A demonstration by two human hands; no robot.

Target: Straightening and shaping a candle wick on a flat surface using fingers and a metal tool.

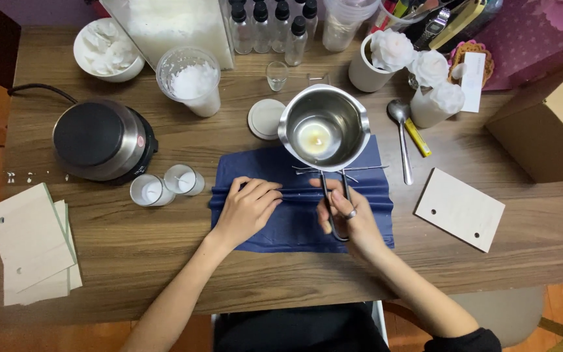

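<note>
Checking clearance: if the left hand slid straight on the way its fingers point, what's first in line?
Left hand points right along the blue cloth; first in line looks to be the metal pot's wire handle, held by the right hand.

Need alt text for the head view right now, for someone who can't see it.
A person's right hand grips the wire handle of a steel melting pot on a blue cloth, while the left hand presses the cloth flat. A hot plate sits left on the wooden table.

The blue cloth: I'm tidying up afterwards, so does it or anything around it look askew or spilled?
The blue cloth is rucked into a ridge under the left hand. White crumbs lie scattered left of the hot plate. Nothing else looks spilled.
</note>
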